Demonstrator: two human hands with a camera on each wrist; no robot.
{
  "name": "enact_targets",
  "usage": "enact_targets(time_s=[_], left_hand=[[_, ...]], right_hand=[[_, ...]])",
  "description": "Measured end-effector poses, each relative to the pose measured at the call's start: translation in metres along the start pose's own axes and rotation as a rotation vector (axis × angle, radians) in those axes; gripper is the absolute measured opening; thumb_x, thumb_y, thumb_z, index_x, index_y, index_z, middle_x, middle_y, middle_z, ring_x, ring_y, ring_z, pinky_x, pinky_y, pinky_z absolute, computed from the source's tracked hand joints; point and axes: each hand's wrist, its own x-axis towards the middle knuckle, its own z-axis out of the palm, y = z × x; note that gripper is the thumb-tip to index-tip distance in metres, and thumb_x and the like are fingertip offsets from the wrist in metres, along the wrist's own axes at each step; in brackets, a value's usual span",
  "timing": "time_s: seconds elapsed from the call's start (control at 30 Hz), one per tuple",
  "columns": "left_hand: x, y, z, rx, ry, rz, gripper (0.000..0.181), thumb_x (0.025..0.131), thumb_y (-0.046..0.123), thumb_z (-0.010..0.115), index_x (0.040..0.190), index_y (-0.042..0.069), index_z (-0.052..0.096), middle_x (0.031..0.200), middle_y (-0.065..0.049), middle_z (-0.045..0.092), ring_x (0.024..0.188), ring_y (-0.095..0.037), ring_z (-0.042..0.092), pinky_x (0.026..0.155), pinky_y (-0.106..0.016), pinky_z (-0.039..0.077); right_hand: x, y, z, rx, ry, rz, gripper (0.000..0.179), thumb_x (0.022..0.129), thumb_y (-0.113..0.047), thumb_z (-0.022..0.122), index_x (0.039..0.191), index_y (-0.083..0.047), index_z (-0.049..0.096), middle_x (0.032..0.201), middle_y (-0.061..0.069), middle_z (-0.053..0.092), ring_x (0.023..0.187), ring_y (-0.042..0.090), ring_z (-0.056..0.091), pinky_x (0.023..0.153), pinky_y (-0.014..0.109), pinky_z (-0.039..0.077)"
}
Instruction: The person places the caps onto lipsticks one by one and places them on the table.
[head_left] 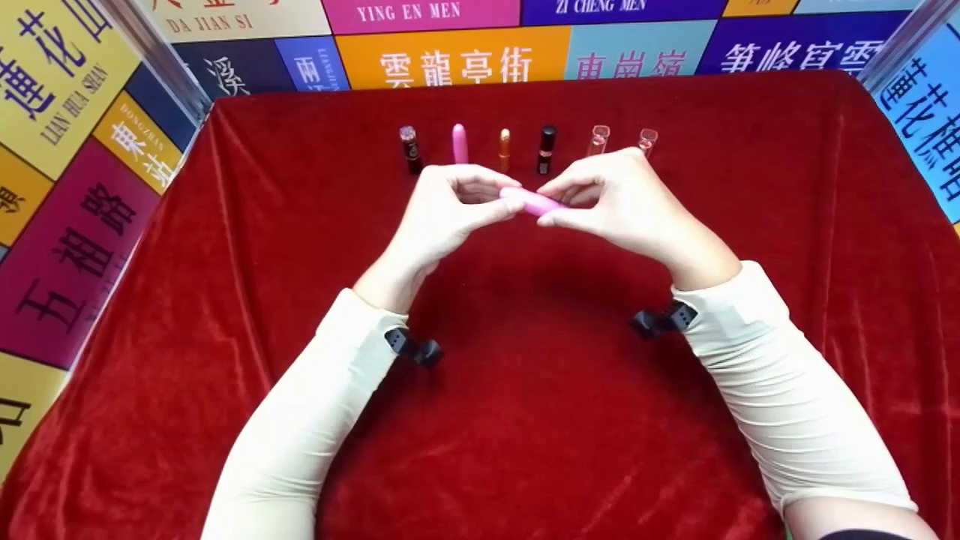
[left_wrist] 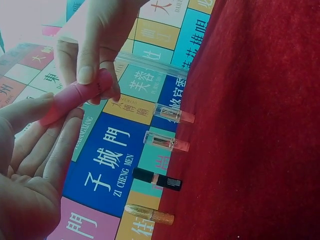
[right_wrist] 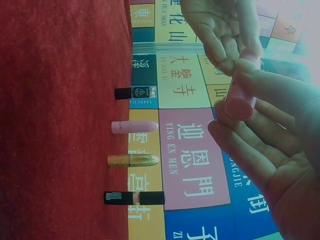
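Observation:
A pink lipstick tube (head_left: 534,202) is held up between both hands, lying nearly level and a little tilted. My left hand (head_left: 448,204) pinches one end between thumb and fingers. At the other end, my right hand (head_left: 631,201) has its thumb and fingers around the tube. A seam between cap and body shows on the tube (left_wrist: 75,97) in the left wrist view. From the right wrist, the flat round end of the tube (right_wrist: 240,108) is visible. Whether the cap has come loose cannot be told.
Behind the hands, a row stands upright on the red cloth (head_left: 480,390): a dark tube with a speckled top (head_left: 410,150), another pink lipstick (head_left: 460,144), a gold one (head_left: 505,148), a black one (head_left: 547,148) and two clear-capped ones (head_left: 599,139). Lettered panels (head_left: 450,64) surround the table.

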Motion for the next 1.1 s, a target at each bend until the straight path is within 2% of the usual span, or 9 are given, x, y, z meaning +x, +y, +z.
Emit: enact_targets(time_s=[0.17,0.63,0.87,1.1], left_hand=[[0.0000,0.0006,-0.0005,0.004,0.000,-0.006,0.022,0.088,0.013,0.089,0.106,0.003,0.083,0.098,-0.008,0.082,0.091,-0.024,0.078,0.088,-0.037,0.063],[0.0004,0.0004,0.0004,-0.011,0.000,-0.021,0.021,0.088,0.012,0.089,0.106,0.003,0.084,0.098,-0.009,0.082,0.091,-0.025,0.078,0.088,-0.037,0.063],[0.0005,0.0003,0.0006,0.000,-0.003,-0.014,0.024,0.088,0.013,0.089,0.107,0.000,0.083,0.098,-0.008,0.082,0.090,-0.024,0.078,0.087,-0.037,0.063],[0.0006,-0.0004,0.0012,0.009,-0.004,-0.008,0.023,0.088,0.013,0.089,0.107,0.000,0.083,0.097,-0.008,0.082,0.090,-0.024,0.078,0.087,-0.036,0.063]], right_hand=[[0.0005,-0.0009,0.0005,0.006,0.003,-0.010,0.025,0.081,-0.010,0.094,0.103,-0.004,0.085,0.095,0.004,0.082,0.086,0.015,0.078,0.082,0.025,0.063],[0.0004,-0.0011,0.0002,-0.008,0.004,-0.020,0.024,0.081,-0.010,0.095,0.102,-0.004,0.085,0.095,0.004,0.082,0.086,0.016,0.078,0.082,0.029,0.064],[0.0002,-0.0025,-0.0003,0.000,-0.001,-0.011,0.025,0.080,-0.010,0.095,0.103,-0.004,0.085,0.095,0.004,0.082,0.086,0.017,0.079,0.081,0.014,0.058],[0.0000,-0.0033,-0.0002,0.002,0.000,-0.012,0.025,0.080,-0.011,0.095,0.103,-0.004,0.085,0.095,0.004,0.082,0.086,0.017,0.079,0.081,0.018,0.060]])
